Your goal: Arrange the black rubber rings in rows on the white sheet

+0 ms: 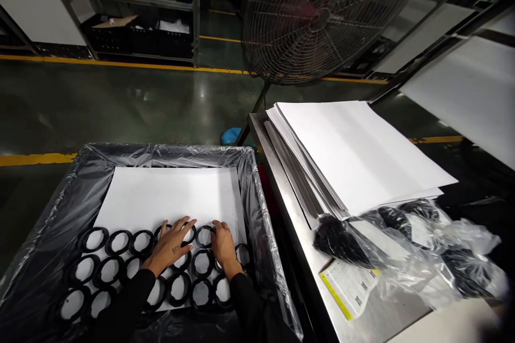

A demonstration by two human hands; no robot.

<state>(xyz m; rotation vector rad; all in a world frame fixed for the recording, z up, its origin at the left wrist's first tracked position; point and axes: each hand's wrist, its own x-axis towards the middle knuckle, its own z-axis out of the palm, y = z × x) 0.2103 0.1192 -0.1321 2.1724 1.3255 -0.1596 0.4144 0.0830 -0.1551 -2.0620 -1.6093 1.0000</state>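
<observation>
Rows of black rings (201, 263) lie on a white sheet (169, 187) inside a bin (263, 225) lined with clear plastic. My left hand (173, 245) is spread over rings in the farthest row, its fingers apart and touching them from above. Just to its right, my right hand (224, 245) has its fingers curled together on the right edge of a black ring (206, 236) in that same row. The underside of the right hand and its thumb are hidden. Some rings are partly covered by my hands and dark sleeves.
To the right, a metal table (298, 220) holds a stack of white sheets (362, 150), clear plastic bags (406, 252) with black items, and a yellow-edged label (349, 286). A large fan (317, 19) stands beyond it. Shelving with black crates (140, 37) is at the back.
</observation>
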